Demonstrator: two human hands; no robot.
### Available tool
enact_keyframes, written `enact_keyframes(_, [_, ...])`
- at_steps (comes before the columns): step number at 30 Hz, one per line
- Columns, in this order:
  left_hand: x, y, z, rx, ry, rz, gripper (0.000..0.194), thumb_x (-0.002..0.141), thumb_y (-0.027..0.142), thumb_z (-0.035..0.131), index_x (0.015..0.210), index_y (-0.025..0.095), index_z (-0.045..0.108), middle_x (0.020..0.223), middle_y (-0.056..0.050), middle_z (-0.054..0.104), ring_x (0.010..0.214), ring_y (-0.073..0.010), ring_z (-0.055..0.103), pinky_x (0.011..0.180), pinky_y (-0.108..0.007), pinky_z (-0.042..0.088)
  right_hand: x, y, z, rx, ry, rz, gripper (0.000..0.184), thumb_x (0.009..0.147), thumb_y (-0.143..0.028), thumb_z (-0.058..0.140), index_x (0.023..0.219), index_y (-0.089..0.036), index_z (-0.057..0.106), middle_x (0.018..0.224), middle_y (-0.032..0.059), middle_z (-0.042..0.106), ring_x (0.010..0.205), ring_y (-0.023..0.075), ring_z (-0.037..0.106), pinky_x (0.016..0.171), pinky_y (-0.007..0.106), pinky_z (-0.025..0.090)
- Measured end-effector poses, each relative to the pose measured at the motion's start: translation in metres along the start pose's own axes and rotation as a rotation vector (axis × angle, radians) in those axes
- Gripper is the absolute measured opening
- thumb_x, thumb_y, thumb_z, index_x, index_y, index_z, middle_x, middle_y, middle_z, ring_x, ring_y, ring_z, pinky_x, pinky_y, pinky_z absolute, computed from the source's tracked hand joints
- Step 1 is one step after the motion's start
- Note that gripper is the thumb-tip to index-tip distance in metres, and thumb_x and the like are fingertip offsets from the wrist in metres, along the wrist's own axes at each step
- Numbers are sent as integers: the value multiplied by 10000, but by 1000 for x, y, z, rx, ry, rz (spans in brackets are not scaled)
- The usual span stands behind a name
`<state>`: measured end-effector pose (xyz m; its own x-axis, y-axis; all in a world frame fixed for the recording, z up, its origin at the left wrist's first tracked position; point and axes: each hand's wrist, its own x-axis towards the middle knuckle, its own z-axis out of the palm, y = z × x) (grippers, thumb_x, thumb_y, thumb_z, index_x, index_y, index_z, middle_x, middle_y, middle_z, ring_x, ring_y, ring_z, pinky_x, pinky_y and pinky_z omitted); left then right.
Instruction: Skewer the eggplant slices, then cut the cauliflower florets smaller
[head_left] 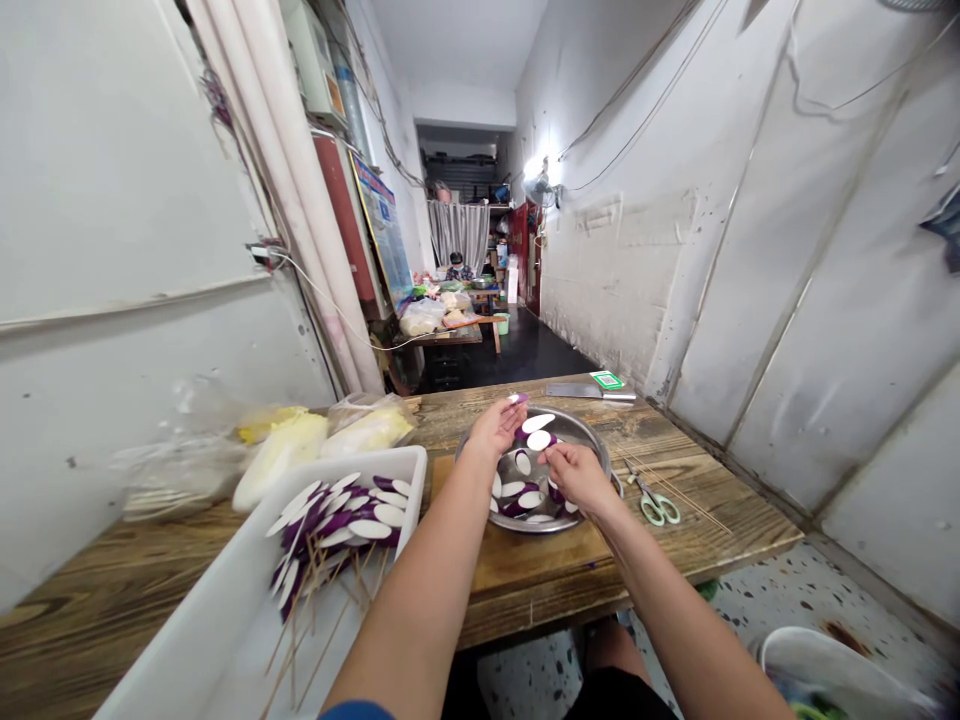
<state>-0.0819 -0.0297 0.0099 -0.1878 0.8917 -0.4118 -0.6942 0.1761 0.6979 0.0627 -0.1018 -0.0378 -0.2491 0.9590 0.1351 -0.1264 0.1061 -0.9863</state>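
Hands apart over steel bowl (517,524). Left hand (495,430) pinches eggplant piece (518,399); right hand (576,472) at sliced eggplant (540,440) in bowl, grip unclear. Skewered eggplant (360,515) in white tray (217,590), sticks mostly pointing bodyward, probably for easy grabbing. Loose skewers (699,504) within right-side reach.

On the table (720,510), the basin (604,450) holds eggplant slices (538,440). Left of it stands the tray (187,620), with skewered slices (360,510) inside; plastic bags (360,425) lie behind the tray. Scissors (654,500) and loose skewers (694,497) lie right of the basin, the cleaver (589,391) behind it.
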Motion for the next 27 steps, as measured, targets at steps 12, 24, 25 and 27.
enact_keyframes(12, [-6, 3, 3, 28, -28, 0, 122, 837, 80, 547, 914, 26, 625, 653, -121, 680, 573, -152, 668, 607, -215, 557, -1, -5, 2, -11, 12, 35, 256, 700, -385, 466, 695, -150, 567, 371, -108, 321, 334, 40, 199, 364, 193, 135])
enact_keyframes(24, [-1, 2, 1, 36, -48, 3, 157, 834, 84, 564, 964, 39, 640, 686, -114, 693, 602, -146, 675, 617, -209, 564, 0, -4, 1, -4, 37, 35, 230, 710, -369, 493, 679, -157, 576, 391, -95, 323, 350, 56, 220, 373, 203, 154])
enact_keyframes(25, [-1, 2, 1, 36, -39, 6, 162, 830, 80, 567, 968, 40, 641, 683, -112, 692, 604, -148, 676, 624, -212, 566, 0, -4, 2, 3, 34, 38, 229, 708, -370, 492, 676, -158, 572, 389, -97, 319, 347, 55, 215, 370, 203, 154])
enact_keyframes(27, [-2, 2, 1, 34, -25, 12, 168, 827, 74, 569, 973, 37, 642, 676, -111, 690, 602, -149, 674, 632, -216, 567, 0, -4, 2, 13, 32, 37, 227, 706, -371, 489, 673, -160, 567, 382, -102, 312, 341, 50, 202, 366, 200, 150])
